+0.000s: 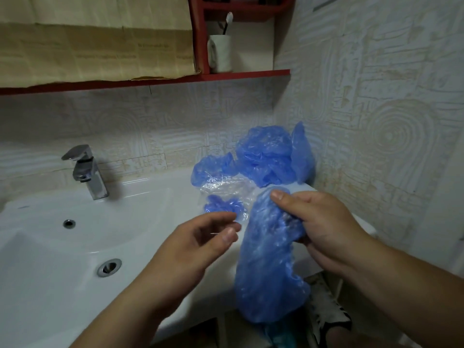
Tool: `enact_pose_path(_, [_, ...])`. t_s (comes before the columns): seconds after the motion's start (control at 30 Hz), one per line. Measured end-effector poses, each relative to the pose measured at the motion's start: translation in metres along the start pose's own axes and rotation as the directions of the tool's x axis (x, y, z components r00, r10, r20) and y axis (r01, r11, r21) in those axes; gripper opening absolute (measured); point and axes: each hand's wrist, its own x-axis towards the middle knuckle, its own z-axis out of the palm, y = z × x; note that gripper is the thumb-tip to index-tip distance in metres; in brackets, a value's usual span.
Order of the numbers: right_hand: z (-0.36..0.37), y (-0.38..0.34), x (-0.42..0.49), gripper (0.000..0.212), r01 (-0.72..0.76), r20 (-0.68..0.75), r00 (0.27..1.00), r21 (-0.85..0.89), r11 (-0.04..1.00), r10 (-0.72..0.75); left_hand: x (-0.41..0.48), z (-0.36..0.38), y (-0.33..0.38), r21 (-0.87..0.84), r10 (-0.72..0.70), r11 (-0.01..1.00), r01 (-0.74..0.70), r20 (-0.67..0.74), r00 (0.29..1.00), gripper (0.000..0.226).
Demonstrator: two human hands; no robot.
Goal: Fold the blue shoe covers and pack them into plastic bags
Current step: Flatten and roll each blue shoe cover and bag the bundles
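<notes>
White tiles run round a small bathroom, and a white sink (150, 187) with a steel tap (85, 169) fills the left side. A red shelf (150, 82) hangs on the far wall, with a cup (221, 54) and a toothbrush (228, 21) on it.

I think the job is only just begun. One clear plastic bag (226, 189) lies on the sink top, and a small folded cover (222, 205) sits inside it (so one is packed, I would say). Behind it, at the far right corner, a heap of shoe covers (266, 159) lies loose and crumpled. Those are left to fold and pack. I can see no other bags.

My right hand (324, 227) grips the top of one blue shoe cover (266, 259). Its fingers (278, 195) are curled round the bunched end, with the thumb on top. The rest of the cover hangs down, long and unfolded, over the near edge of the sink.

My left hand (195, 244) is just left of that cover, close but not touching it as far as I can tell. Its fingers (226, 217) are loosely bent and look to hold nothing, though they are a bit blurred. The bag lies just beyond them, on the far side.
</notes>
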Motion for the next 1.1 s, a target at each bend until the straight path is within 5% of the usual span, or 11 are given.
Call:
enact_pose_path(0.17, [0.006, 0.002, -0.004, 0.028, -0.039, 0.106, 0.994, -0.013, 0.999, 0.041, 0.007, 0.022, 0.002, -0.040, 0.032, 0.999, -0.033, -0.021, 0.999, 0.033])
enact_pose_path(0.4, [-0.005, 0.002, 0.002, 0.026, 0.010, -0.010, 1.000, -0.084, 0.996, -0.011, 0.004, 0.003, 0.008, -0.147, 0.010, 0.989, -0.031, -0.142, 0.990, 0.026])
enact_pose_path(0.53, [-0.005, 0.003, 0.004, 0.016, 0.025, -0.018, 1.000, 0.023, 0.999, -0.025, 0.002, -0.001, 0.012, -0.217, -0.021, 0.976, -0.019, -0.183, 0.983, 0.024])
enact_pose_path(0.67, [-0.001, 0.003, -0.001, 0.031, -0.133, 0.135, 0.984, 0.092, 0.987, 0.120, 0.001, 0.001, 0.015, -0.357, -0.055, 0.934, 0.000, -0.144, 0.988, 0.017])
enact_pose_path(0.8, [0.005, 0.008, -0.008, 0.041, -0.234, 0.324, 0.895, -0.250, 0.940, 0.308, 0.005, 0.003, 0.012, -0.394, -0.052, 0.919, -0.027, -0.189, 0.981, 0.016])
enact_pose_path(0.9, [0.006, 0.014, -0.007, 0.018, -0.116, 0.290, 0.915, -0.473, 0.873, 0.279, 0.009, -0.001, 0.008, -0.358, -0.063, 0.932, -0.047, -0.288, 0.956, 0.022])
enact_pose_path(0.93, [0.006, 0.015, -0.007, 0.006, -0.079, 0.277, 0.928, -0.510, 0.857, 0.250, 0.010, -0.003, 0.006, -0.346, -0.065, 0.937, -0.055, -0.325, 0.944, 0.025])
enact_pose_path(1.1, [-0.002, 0.014, -0.003, 0.027, -0.011, 0.235, 0.957, -0.561, 0.828, 0.172, 0.016, -0.020, 0.005, -0.334, -0.078, 0.938, -0.089, -0.456, 0.887, 0.032])
